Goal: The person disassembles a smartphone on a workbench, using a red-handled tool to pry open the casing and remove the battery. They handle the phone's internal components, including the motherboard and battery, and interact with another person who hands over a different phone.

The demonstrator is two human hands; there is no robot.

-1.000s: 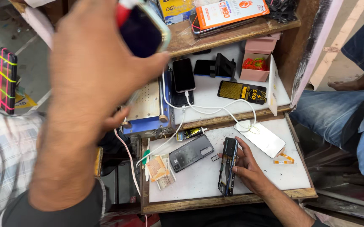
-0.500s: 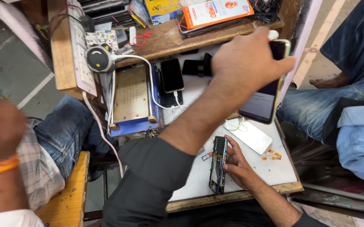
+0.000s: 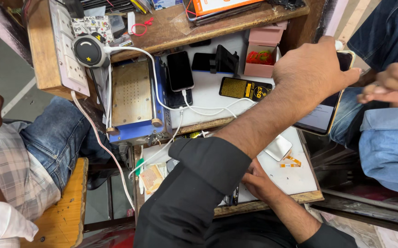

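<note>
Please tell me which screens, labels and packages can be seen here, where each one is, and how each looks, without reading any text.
Held phone: in the left hand, far right; lit pale screen, gold rim.
Dark phone: on the white bench top, charging by white cable; screen black.
Black label mat: flat, right of the dark phone; black rectangle, yellow print.
Orange package: on the wooden shelf at top; flat, orange and white.
Pink box: under the shelf; open, red bands inside.
</note>
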